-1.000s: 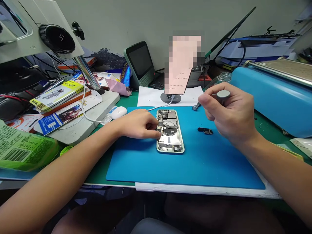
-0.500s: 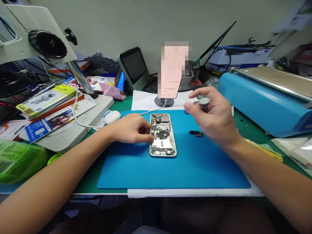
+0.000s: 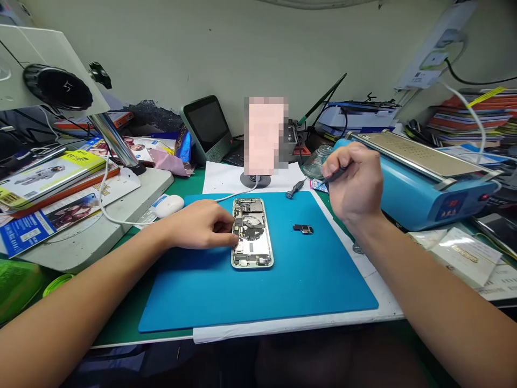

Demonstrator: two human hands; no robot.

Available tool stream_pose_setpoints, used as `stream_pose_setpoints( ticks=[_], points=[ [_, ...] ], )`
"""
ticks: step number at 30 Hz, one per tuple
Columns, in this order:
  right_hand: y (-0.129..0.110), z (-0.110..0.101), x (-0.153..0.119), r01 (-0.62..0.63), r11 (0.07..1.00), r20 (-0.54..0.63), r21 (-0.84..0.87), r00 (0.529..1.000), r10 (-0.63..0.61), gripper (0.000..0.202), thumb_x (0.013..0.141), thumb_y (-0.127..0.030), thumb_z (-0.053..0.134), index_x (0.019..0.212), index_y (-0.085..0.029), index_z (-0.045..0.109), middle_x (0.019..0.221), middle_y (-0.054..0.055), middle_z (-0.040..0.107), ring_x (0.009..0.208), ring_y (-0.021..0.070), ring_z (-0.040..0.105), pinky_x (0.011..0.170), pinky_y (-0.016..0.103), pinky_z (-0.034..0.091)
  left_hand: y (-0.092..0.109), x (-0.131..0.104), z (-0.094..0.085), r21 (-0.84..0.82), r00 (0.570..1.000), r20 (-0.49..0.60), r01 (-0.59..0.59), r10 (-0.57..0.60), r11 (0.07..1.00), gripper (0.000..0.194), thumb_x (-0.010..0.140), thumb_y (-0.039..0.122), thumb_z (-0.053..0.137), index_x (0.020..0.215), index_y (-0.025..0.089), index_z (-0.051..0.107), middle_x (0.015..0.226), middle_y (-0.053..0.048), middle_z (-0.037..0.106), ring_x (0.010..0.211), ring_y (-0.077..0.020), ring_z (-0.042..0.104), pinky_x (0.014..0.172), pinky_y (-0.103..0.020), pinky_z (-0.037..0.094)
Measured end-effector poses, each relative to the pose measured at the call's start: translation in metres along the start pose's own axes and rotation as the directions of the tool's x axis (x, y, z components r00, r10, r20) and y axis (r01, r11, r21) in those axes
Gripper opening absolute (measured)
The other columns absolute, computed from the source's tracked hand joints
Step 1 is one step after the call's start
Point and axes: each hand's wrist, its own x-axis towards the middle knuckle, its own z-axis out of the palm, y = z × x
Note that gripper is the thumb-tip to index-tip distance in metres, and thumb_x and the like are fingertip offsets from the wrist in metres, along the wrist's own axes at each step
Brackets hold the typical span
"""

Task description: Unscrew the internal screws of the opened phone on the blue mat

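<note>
An opened phone [image 3: 253, 234] lies on the blue mat [image 3: 258, 296], its inner parts showing. My left hand [image 3: 202, 223] rests at its left edge, with thumb and fingers closed on that side of the frame. Raised to the right of the mat, my right hand [image 3: 357, 183] has its fingers wrapped round a dark, slim tool [image 3: 337, 173]. Between the phone and my right hand, a small black part [image 3: 302, 229] lies on the mat. A grey screwdriver [image 3: 295, 188] rests near the mat's back edge.
A pale screen on a round stand [image 3: 255, 180] stands behind the mat, with a white cable. On the left is a microscope base [image 3: 149, 196] with boxes on it. A blue machine [image 3: 428, 194] and a glass jar [image 3: 319, 160] are at the right.
My right hand has turned and closed round the dark tool; the round-ended thing it held before no longer shows in it. The view has shifted right. My left hand stays at the phone.
</note>
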Motion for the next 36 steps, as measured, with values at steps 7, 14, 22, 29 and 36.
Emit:
stream_pose_setpoints(
  ticks=[7, 14, 22, 29, 36],
  points=[
    [0.003, 0.009, -0.013, 0.096, 0.969, 0.122, -0.226, 0.99, -0.07, 0.046, 0.094, -0.068, 0.068, 0.077, -0.027, 0.059, 0.078, 0.001, 0.053, 0.072, 0.0191, 0.049, 0.067, 0.036, 0.043, 0.0, 0.0, 0.0, -0.004, 1.0, -0.014, -0.004, 0.004, 1.0, 0.044, 0.09, 0.048, 0.064, 0.06, 0.021, 0.044, 0.055, 0.005, 0.04, 0.054, -0.0128, 0.036, 0.056, -0.033, 0.021],
    [-0.011, 0.001, -0.014, 0.121, 0.886, 0.02, -0.448, 0.992, -0.126, 0.049, 0.097, -0.076, 0.055, 0.084, -0.03, 0.053, 0.067, -0.003, 0.042, 0.055, 0.018, 0.034, 0.054, 0.036, 0.026, 0.001, -0.001, -0.003, -0.016, 1.0, -0.001, -0.006, 0.006, 1.0, 0.047, 0.09, 0.051, 0.065, 0.06, 0.021, 0.045, 0.056, 0.004, 0.047, 0.055, -0.0134, 0.039, 0.057, -0.033, 0.022],
    [0.005, -0.002, -0.007, 0.182, 0.636, 0.294, -0.75, 0.953, 0.075, 0.019, 0.105, -0.035, 0.057, 0.106, -0.025, 0.072, 0.117, 0.013, 0.065, 0.103, 0.0305, 0.063, 0.083, 0.045, 0.053, 0.003, -0.002, -0.004, -0.028, 1.0, 0.0, -0.003, 0.003, 1.0, 0.046, 0.09, 0.049, 0.065, 0.06, 0.021, 0.046, 0.055, 0.005, 0.043, 0.053, -0.013, 0.038, 0.056, -0.033, 0.023],
    [0.022, 0.0, -0.011, 0.256, 0.558, 0.504, -0.789, 0.789, 0.351, 0.027, 0.099, -0.031, 0.057, 0.106, -0.019, 0.08, 0.122, 0.017, 0.065, 0.118, 0.0374, 0.064, 0.099, 0.052, 0.055, 0.001, -0.001, -0.002, -0.027, 1.0, 0.008, 0.003, -0.002, 1.0, 0.046, 0.091, 0.051, 0.065, 0.061, 0.022, 0.047, 0.056, 0.004, 0.044, 0.054, -0.0135, 0.04, 0.055, -0.033, 0.024],
    [0.023, 0.0, -0.008, 0.271, 0.57, 0.563, -0.775, 0.705, 0.431, 0.038, 0.098, -0.02, 0.05, 0.119, -0.022, 0.082, 0.13, 0.014, 0.07, 0.124, 0.0328, 0.066, 0.11, 0.049, 0.054, 0.003, -0.001, -0.003, -0.032, 1.0, 0.008, -0.003, 0.003, 0.999, 0.042, 0.09, 0.047, 0.064, 0.062, 0.022, 0.047, 0.056, 0.004, 0.044, 0.054, -0.014, 0.04, 0.055, -0.033, 0.024]
  ],
)
